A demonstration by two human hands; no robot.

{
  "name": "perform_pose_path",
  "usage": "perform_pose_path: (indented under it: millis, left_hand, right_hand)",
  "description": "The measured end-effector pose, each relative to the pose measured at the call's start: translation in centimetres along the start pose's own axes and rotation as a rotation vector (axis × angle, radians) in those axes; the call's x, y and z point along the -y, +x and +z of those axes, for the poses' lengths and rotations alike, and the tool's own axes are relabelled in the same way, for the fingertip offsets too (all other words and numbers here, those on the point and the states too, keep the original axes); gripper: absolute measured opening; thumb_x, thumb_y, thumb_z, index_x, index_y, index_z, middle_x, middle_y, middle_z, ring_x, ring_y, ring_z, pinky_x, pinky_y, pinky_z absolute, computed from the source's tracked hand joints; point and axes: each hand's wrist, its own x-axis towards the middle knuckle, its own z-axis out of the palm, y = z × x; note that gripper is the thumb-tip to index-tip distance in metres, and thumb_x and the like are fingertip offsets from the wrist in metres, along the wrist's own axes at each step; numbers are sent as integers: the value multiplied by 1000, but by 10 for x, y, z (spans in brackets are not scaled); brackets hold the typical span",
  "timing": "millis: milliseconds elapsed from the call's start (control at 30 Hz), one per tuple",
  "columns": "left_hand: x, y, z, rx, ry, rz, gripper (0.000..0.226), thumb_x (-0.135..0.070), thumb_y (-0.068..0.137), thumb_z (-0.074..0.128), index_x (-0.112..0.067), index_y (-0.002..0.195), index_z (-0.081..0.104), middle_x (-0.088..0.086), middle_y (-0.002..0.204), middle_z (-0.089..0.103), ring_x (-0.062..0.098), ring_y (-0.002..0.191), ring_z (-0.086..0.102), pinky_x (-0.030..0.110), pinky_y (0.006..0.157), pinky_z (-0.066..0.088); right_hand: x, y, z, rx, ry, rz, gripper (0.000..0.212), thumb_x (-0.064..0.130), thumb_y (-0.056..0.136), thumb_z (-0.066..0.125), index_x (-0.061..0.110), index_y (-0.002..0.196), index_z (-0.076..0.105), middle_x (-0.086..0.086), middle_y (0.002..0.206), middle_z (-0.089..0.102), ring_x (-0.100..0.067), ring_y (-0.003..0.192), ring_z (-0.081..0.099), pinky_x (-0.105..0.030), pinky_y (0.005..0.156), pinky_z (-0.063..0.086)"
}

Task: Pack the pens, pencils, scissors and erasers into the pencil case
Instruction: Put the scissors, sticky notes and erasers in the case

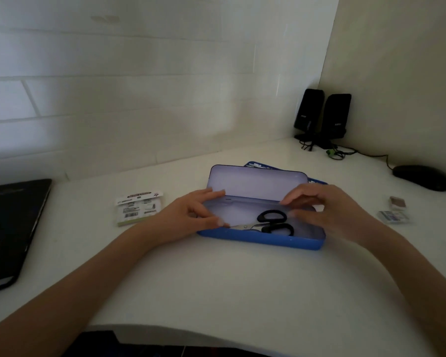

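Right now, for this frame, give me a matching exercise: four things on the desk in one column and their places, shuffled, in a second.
Things:
1. scissors
2. laptop
3. speakers
4. mouse

Places:
A. far right edge of the desk
B. inside the open pencil case
C. back corner by the wall
D. far left of the desk

Pairs: 1-B, 2-D, 3-C, 4-A
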Motion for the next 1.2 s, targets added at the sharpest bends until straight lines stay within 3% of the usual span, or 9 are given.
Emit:
perform_pose_path:
  millis: [200,367,433,533,667,767,900,1067,1200]
  left_hand:
    - [3,1,1,30,32,25,32,-67,50,70,-52,79,71,-29,137,39,-12,132,29,13,110,18]
    - [-5,0,-3,-150,-64,-12,16,-33,73,75,-32,89,76,-24,131,49,-18,125,34,11,108,28]
    - [0,-4,-20,-187,87,20,34,-49,71,72,-46,104,65,-23,140,38,-12,135,21,9,108,19]
    - [12,-14,-59,-62,401,-202,83,-73,54,67,-67,125,25,-19,152,10,7,144,-8,32,116,6]
    - [30,-26,-81,9,375,-509,112,-63,57,75,-41,145,10,0,159,-2,19,146,-6,37,118,3]
    - [44,-35,-85,21,439,-618,126,-74,36,66,-33,145,20,4,157,12,20,145,13,34,117,13]
    - [47,-38,-89,-129,384,-532,98,-57,48,81,-26,134,44,-1,132,49,13,114,47,23,97,31]
    - [17,-26,-70,-369,120,-260,75,-46,45,87,-36,114,60,-14,108,65,2,96,62,12,80,41]
    - [-15,-12,-28,-207,-197,-33,61,-41,46,80,-45,104,63,-15,110,68,2,103,62,13,89,45]
  right_hand:
    - [-7,0,8,125,-81,-9,22,16,76,75,26,96,75,5,93,72,-8,89,65,-28,85,52]
    - [-9,1,8,146,-91,1,22,16,78,73,29,96,74,10,92,71,-3,88,64,-19,83,50]
    - [-9,2,7,156,-92,4,22,17,78,73,28,97,75,11,92,71,-2,87,64,-14,82,48]
    - [-10,2,7,155,-97,11,22,17,78,72,30,97,75,13,92,71,-1,88,64,-13,81,47]
    - [-9,2,7,161,-104,16,24,16,77,74,32,95,74,13,92,71,-2,88,64,-17,84,50]
    - [-8,1,7,158,-101,11,26,15,75,76,32,94,74,12,92,72,-2,88,65,-18,83,51]
    - [-7,0,7,150,-86,14,25,13,75,76,27,95,76,10,92,72,-1,87,65,-18,83,51]
    - [-6,0,7,162,-100,5,24,15,75,76,28,96,75,13,92,72,1,89,65,-16,84,50]
    - [-8,1,7,139,-127,5,26,14,74,77,30,94,75,14,92,72,1,88,65,-13,82,50]
